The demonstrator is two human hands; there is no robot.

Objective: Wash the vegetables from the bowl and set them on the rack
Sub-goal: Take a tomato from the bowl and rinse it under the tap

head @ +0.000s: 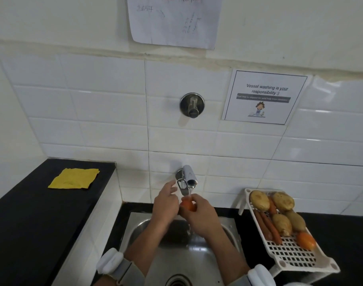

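Water runs from the chrome tap (189,176) onto an orange-red tomato (188,204) held over the steel sink (176,250). My right hand (201,215) grips the tomato from the right. My left hand (166,205) cups it from the left, fingers partly spread and close under the tap lever. The white plastic rack (290,254) stands on the counter to the right. It carries several potatoes (260,200), carrots (268,226) and another tomato (305,240). The bowl is out of view.
A folded yellow cloth (74,178) lies on the raised black counter (32,223) at the left. A round wall valve (192,105) sits above the tap. A printed notice (265,97) hangs on the white tiles. The sink drain (177,280) shows at the bottom.
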